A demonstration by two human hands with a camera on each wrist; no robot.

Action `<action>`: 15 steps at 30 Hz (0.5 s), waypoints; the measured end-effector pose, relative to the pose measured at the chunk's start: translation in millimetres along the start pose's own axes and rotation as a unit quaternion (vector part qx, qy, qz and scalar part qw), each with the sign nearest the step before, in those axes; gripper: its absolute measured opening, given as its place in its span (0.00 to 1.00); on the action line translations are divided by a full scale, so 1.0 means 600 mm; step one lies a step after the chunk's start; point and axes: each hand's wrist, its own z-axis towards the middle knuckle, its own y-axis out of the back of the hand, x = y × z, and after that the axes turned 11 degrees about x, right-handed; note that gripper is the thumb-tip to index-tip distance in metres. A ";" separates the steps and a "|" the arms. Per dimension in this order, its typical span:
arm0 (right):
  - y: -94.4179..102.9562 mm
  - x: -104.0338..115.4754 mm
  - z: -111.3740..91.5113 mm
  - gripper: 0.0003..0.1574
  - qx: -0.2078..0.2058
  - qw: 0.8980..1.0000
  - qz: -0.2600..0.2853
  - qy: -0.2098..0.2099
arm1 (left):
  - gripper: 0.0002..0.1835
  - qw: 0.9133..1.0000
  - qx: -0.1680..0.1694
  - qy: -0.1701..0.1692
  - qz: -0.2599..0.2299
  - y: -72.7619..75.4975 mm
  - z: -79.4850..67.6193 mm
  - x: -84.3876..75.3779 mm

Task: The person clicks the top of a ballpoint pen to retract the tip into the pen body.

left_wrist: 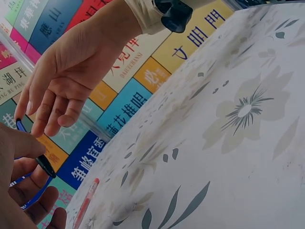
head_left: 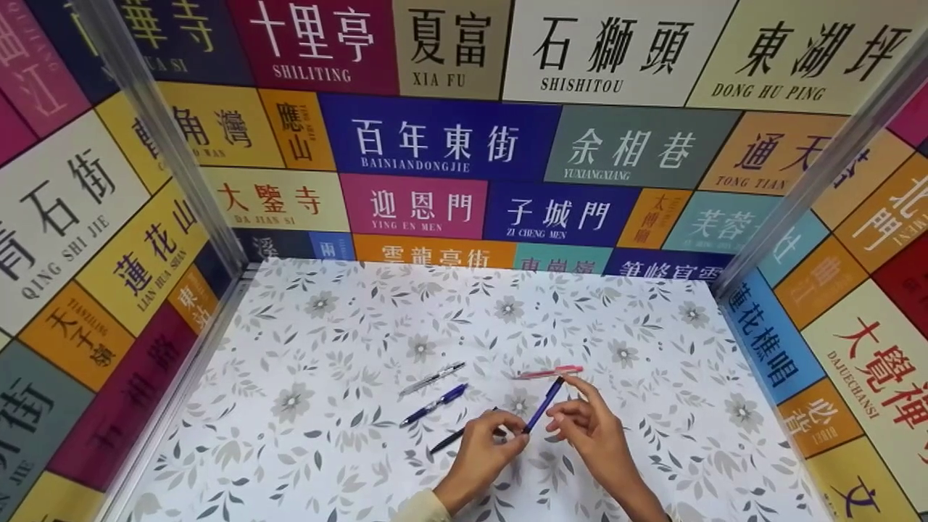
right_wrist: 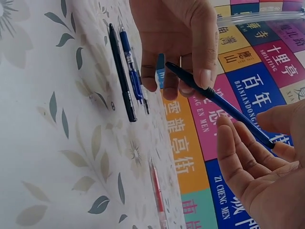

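My left hand (head_left: 487, 444) pinches a blue pen (head_left: 544, 406) between thumb and fingers near its lower end, and the pen slants up to the right. In the right wrist view a dark tapered tip of it juts past the left thumb. A small blue piece (right_wrist: 161, 63) shows between the left hand's fingers, its rest hidden. My right hand (head_left: 596, 428) touches the pen's upper end with its index fingertip; its other fingers are loosely bent beside the barrel. Behind the left hand lies a black pen (head_left: 447, 439), partly covered by it in the head view.
On the flower-patterned tabletop (head_left: 290, 464) lie a blue pen with a clear barrel (head_left: 435, 404), a clear grey pen (head_left: 432, 378) and a pink-red pen (head_left: 549, 373). Panels covered in colourful place-name signs (head_left: 438, 138) stand behind and on both sides.
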 end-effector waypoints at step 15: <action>-0.002 -0.021 -0.006 0.40 -0.012 0.999 0.013 -0.027 | 0.07 0.998 -0.012 -0.030 0.045 -0.003 0.008 0.022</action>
